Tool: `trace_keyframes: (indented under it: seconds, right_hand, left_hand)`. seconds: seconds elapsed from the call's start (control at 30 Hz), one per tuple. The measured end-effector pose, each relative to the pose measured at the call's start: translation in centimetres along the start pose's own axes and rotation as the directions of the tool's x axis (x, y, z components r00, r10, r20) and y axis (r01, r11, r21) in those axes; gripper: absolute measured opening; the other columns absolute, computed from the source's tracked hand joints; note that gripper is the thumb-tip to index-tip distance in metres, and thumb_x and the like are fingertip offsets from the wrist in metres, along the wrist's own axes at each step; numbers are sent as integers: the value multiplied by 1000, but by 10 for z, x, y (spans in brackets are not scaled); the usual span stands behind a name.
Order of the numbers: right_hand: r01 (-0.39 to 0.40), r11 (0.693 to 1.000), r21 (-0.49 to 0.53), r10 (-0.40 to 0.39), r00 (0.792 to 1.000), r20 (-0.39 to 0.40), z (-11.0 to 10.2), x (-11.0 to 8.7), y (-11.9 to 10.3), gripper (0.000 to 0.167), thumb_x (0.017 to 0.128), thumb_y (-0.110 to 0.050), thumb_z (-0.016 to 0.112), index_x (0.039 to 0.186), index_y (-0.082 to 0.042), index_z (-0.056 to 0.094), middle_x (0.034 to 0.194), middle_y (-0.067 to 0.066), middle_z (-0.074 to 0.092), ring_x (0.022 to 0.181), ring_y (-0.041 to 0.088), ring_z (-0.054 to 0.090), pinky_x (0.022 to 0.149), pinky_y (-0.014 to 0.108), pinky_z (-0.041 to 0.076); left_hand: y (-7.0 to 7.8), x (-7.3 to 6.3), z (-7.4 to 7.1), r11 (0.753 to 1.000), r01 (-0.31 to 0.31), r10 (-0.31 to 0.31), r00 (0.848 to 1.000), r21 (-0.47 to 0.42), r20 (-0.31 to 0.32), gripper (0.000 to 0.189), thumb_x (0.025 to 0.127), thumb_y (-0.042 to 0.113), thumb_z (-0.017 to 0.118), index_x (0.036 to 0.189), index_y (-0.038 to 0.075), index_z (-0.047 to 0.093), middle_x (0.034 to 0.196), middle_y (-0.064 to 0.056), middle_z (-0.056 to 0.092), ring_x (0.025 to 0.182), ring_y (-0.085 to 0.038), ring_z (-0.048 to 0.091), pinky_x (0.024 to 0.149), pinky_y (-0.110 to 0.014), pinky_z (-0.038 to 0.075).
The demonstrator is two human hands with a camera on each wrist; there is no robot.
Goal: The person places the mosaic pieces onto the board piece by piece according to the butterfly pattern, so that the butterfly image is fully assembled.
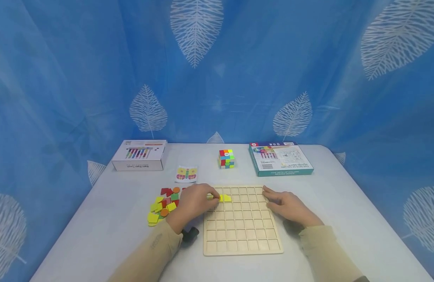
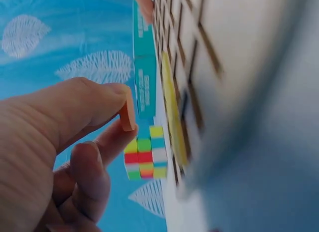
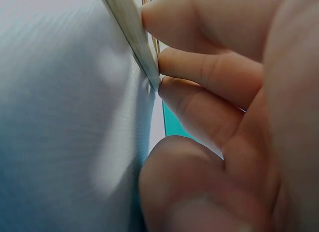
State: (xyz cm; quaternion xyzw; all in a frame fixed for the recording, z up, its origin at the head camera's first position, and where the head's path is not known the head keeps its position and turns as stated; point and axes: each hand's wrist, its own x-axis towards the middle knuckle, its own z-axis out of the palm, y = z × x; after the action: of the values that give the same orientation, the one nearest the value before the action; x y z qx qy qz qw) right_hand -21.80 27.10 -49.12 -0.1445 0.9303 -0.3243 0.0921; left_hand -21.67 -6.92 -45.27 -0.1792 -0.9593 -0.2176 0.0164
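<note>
My left hand [image 1: 197, 199] is over the upper left of the wooden grid board [image 1: 243, 252]. Between thumb and fingertip it pinches a thin orange piece [image 2: 128, 112], seen nearly edge-on in the left wrist view. Yellow pieces [image 1: 227, 198] lie in the board's upper left cells, close to those fingers. At the board's right edge is my right hand [image 1: 290, 205]. Its fingertips touch the board's side [image 3: 137, 37] in the right wrist view, with nothing held. A loose pile of yellow, red, green and orange pieces [image 1: 153, 217] lies left of the board, partly hidden by the left hand.
Behind the pile lies a card with a butterfly pattern [image 1: 186, 175]. A colourful puzzle cube [image 1: 226, 159] stands beyond the board. Flat boxes sit at the back: a white one [image 1: 139, 156] left, a teal-edged one [image 1: 283, 160] right. Blue curtain [image 1: 217, 78] surrounds the white table [image 1: 97, 235].
</note>
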Motion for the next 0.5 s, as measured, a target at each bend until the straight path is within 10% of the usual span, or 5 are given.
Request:
trace_keyframes:
  seconds: [0.5]
  right_hand:
    - [7, 1000, -10, -7, 1000, 5, -3, 0, -2, 49, 99, -26, 67, 146, -14, 58, 160, -2, 43, 148, 35, 37, 118, 57, 32]
  left_hand:
    - [36, 43, 24, 986, -144, 134, 984, 82, 122, 7, 92, 28, 77, 95, 30, 83, 93, 17, 76, 77, -3, 61, 64, -27, 49]
